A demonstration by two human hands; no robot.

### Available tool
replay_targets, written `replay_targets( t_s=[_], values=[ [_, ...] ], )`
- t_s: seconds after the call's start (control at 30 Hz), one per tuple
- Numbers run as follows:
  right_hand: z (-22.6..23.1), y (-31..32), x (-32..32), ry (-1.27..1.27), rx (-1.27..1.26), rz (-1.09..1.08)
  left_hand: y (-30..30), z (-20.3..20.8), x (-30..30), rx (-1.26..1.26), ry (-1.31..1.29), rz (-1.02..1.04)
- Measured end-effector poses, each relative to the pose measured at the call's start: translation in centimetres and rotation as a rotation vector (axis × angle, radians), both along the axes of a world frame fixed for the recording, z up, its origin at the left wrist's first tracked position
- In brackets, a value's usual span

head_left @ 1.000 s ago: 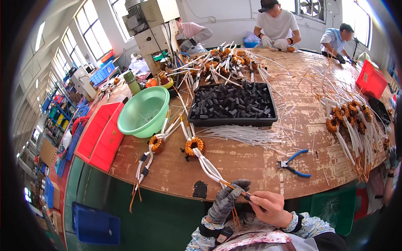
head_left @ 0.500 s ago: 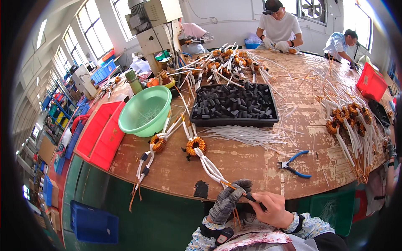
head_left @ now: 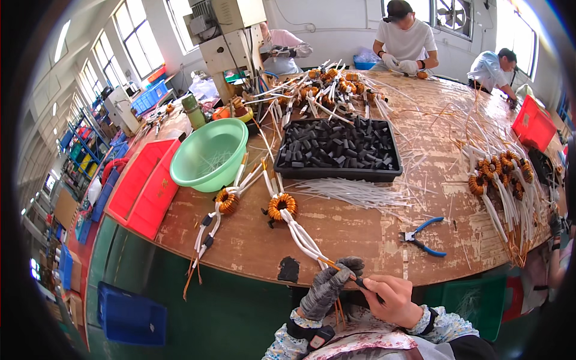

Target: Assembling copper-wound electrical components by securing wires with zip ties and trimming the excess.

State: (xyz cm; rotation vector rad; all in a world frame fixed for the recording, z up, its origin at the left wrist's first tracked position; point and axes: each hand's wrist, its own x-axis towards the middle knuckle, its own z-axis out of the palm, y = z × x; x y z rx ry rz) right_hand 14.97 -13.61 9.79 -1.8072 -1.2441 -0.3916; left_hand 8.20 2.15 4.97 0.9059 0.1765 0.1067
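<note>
A ring-shaped coil [head_left: 282, 207] wound with copper wire lies near the table's front edge, its white-sleeved leads [head_left: 303, 240] running toward me. My left hand [head_left: 326, 293], in a grey glove, is closed around the bare copper ends of these leads. My right hand [head_left: 393, 302], ungloved, pinches a small black sleeve [head_left: 360, 281] at the wire ends, right against the left fingers. Loose copper ends hang below the left hand. To the left lies a second coil [head_left: 227, 202] with black sleeves on its leads.
Beyond the coils stand a black tray [head_left: 342, 174] of short black sleeves and a green basin [head_left: 231, 174]. White tubes [head_left: 354, 193] lie before the tray. Blue-handled cutters [head_left: 423, 236] rest to the right, near a coil pile [head_left: 501, 171]. Red bins flank the table; co-workers sit opposite.
Both hands stay almost in place, still at the wire ends and the black sleeve. The view has shifted very slightly. Co-workers across the table have moved their hands a little.
</note>
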Motion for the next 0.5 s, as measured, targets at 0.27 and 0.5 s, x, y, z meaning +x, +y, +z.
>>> replay_targets(
  t_s=[0.27,0.5],
  values=[
    [0.1,0.3,0.2,-0.028,0.003,0.004,0.1,0.3,0.2,0.048,0.058,0.014],
    [0.3,0.8,0.1,0.069,-0.030,0.018,1.7,-1.1,0.0,-0.062,-0.107,0.127]
  ],
)
